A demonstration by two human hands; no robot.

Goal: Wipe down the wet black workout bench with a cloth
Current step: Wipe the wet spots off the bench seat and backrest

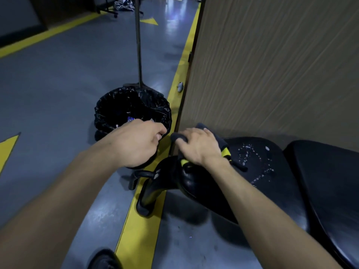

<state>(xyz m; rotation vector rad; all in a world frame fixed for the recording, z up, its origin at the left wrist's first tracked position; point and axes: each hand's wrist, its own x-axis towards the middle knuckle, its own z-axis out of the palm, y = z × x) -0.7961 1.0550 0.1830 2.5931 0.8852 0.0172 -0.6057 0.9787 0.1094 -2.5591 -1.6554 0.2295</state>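
The soft, limp cloth [204, 140], bunched under the right hand [198, 146] gripping it on the bench [272, 171] end, should wipe best pressed flat; left hand [136, 142] hangs loosely curled, holding nothing.

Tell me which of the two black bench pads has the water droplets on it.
The narrower black seat pad under the right hand and its dark cloth: white droplets speckle it. The wider black pad to its right shows none.
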